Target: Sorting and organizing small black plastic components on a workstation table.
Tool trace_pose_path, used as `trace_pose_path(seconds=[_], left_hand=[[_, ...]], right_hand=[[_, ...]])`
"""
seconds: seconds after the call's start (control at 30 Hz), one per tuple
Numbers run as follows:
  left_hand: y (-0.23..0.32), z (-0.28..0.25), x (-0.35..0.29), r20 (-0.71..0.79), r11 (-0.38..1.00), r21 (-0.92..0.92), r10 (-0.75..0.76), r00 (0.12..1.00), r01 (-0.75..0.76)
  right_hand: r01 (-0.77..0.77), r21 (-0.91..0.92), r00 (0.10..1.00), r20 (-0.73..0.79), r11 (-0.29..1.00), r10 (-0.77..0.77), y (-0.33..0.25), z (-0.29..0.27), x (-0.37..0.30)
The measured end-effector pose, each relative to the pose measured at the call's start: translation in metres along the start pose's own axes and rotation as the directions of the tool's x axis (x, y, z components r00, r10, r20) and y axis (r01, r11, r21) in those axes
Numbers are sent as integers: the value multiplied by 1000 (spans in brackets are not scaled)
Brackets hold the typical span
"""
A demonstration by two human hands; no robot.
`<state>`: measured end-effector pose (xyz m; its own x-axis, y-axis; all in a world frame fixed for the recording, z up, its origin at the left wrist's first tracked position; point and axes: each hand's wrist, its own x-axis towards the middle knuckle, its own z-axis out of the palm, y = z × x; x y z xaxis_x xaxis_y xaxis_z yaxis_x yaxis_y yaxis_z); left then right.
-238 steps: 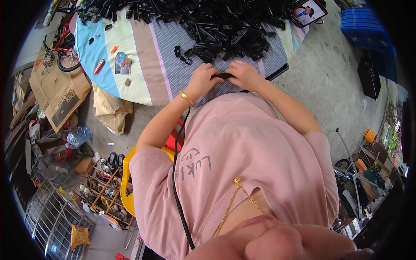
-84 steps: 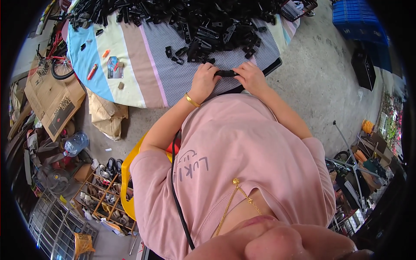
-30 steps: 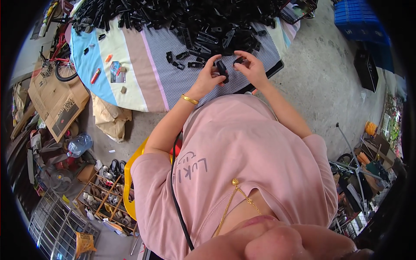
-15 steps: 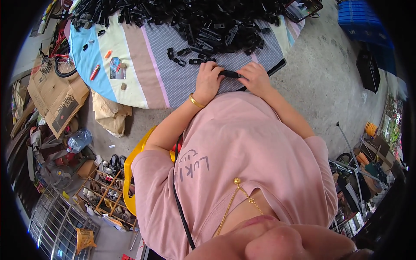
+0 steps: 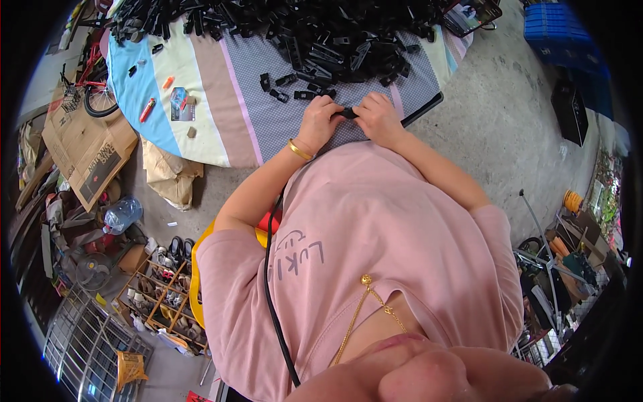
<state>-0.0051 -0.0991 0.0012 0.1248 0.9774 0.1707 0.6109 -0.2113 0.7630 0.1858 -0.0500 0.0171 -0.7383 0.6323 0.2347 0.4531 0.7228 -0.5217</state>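
My left hand (image 5: 320, 122) and my right hand (image 5: 378, 119) meet at the near edge of a table and together pinch a small black plastic part (image 5: 346, 113) between their fingertips. A gold bangle sits on my left wrist. A large heap of similar black plastic parts (image 5: 315, 30) covers the far side of the striped cloth (image 5: 228, 100). A few loose black parts (image 5: 284, 87) lie just beyond my left hand.
An orange lighter (image 5: 147, 109), a small card packet (image 5: 179, 104) and bits lie on the cloth's left. A phone (image 5: 472, 13) rests at the far right corner. Cardboard (image 5: 87, 151), a water bottle (image 5: 120, 213), a shoe rack (image 5: 164, 295) and blue crates (image 5: 559, 33) stand on the concrete floor.
Both hands lifted a black part up a second ago, then brought it back down to the table edge, where they still hold it together.
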Motion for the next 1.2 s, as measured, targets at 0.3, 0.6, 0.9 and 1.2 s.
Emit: trace_pose_path(seconds=[0.3,0.6,0.9,1.2], left_hand=[[10,-38,36,-36,981,169,106,994,-98],[-10,-55,62,53,869,460,181,982,-185],[38,-35,37,-52,989,93,119,992,-114],[23,3,20,257,751,-423,-437,862,507]], right_hand=[[-175,164,962,240,971,133,16,-42,-28],[-373,-20,918,135,928,372,40,-61,-49],[-293,-203,953,-134,934,270,65,-34,-7],[-241,-123,968,33,963,247,42,-36,6]])
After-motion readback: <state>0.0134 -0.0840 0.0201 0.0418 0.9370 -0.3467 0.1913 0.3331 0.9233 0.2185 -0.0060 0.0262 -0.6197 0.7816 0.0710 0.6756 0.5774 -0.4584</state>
